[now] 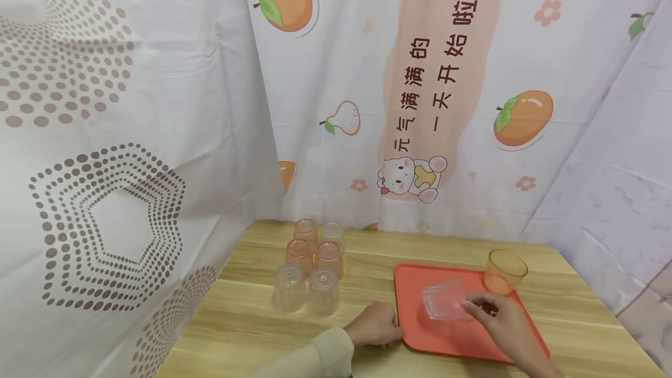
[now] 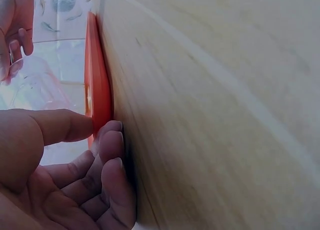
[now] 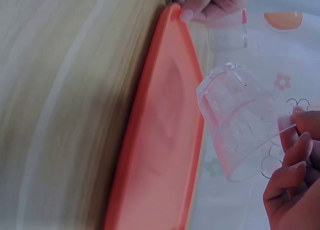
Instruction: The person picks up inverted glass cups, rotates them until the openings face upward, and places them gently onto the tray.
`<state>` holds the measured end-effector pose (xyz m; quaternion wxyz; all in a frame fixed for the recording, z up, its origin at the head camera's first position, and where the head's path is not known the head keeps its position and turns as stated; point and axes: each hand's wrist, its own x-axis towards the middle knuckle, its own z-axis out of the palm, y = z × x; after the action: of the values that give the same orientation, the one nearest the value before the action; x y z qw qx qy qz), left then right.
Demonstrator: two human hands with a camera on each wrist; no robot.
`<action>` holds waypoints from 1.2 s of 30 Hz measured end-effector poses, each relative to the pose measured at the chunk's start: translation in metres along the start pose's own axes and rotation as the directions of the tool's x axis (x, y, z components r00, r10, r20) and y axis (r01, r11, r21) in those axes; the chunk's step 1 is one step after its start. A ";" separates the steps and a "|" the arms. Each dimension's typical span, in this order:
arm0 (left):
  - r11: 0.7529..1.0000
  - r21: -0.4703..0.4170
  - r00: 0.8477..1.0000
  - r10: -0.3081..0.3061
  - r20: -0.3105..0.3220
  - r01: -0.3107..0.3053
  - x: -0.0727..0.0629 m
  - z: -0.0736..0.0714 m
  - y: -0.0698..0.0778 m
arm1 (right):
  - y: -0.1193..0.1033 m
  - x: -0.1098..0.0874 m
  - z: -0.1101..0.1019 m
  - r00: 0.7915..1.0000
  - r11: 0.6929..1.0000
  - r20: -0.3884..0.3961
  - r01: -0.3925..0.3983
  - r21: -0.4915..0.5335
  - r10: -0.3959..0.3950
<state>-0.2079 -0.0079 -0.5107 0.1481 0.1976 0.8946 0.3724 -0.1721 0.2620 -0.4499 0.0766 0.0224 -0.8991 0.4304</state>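
At lower right, the right hand (image 1: 499,318) pinches a cup (image 1: 442,302), left hand (image 1: 375,324) a tray (image 1: 415,282) (wooden table (image 1: 236,322), printed curtain (image 1: 343,69) behind).

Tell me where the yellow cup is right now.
In the head view, the yellow cup is on the right, at the far right corner of the red tray, just beyond the right hand.

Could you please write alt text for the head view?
A person's right hand pinches a tilted clear cup over a red tray, while the left hand holds the tray's near left corner. A yellow cup sits at its far right corner; three pink cups and three other clear cups stand left on the wooden table.
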 end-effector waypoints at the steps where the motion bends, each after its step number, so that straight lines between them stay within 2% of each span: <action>1: 1.000 -0.003 1.000 0.002 0.002 -0.002 0.000 0.000 0.000 | 0.002 0.000 -0.002 0.999 0.999 -0.020 0.033 -0.026 -0.033; 5: 1.000 -0.016 1.000 0.007 0.011 -0.007 0.000 0.000 0.000 | 0.009 0.002 -0.011 0.986 0.982 -0.070 0.142 -0.123 -0.151; 8: 1.000 -0.019 1.000 0.012 0.014 -0.011 0.001 0.000 -0.001 | 0.016 0.004 -0.018 0.966 0.957 -0.100 0.217 -0.190 -0.239; 11: 1.000 -0.024 1.000 0.012 0.018 -0.012 0.003 0.000 -0.002 | 0.022 0.006 -0.024 0.948 0.936 -0.122 0.260 -0.237 -0.295; 17: 1.000 -0.028 1.000 0.012 0.012 -0.012 0.004 0.000 -0.004 | 0.032 0.008 -0.034 0.926 0.908 -0.133 0.305 -0.287 -0.353; 26: 0.999 -0.026 1.000 0.023 0.007 -0.023 0.004 0.001 -0.005 | 0.049 0.010 -0.046 0.887 0.847 -0.153 0.347 -0.403 -0.436; 31: 0.999 -0.011 0.999 0.038 0.010 -0.038 0.005 0.002 -0.008 | 0.057 0.010 -0.054 0.881 0.823 -0.143 0.348 -0.449 -0.450; 36: 0.999 -0.017 0.999 0.049 0.015 -0.049 0.006 0.002 -0.010 | 0.061 0.009 -0.061 0.886 0.805 -0.132 0.330 -0.493 -0.444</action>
<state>-0.2143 -0.0102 -0.5196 0.1473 0.2209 0.8854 0.3816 -0.1799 0.3478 -0.4583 0.2749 0.1355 -0.9345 0.1813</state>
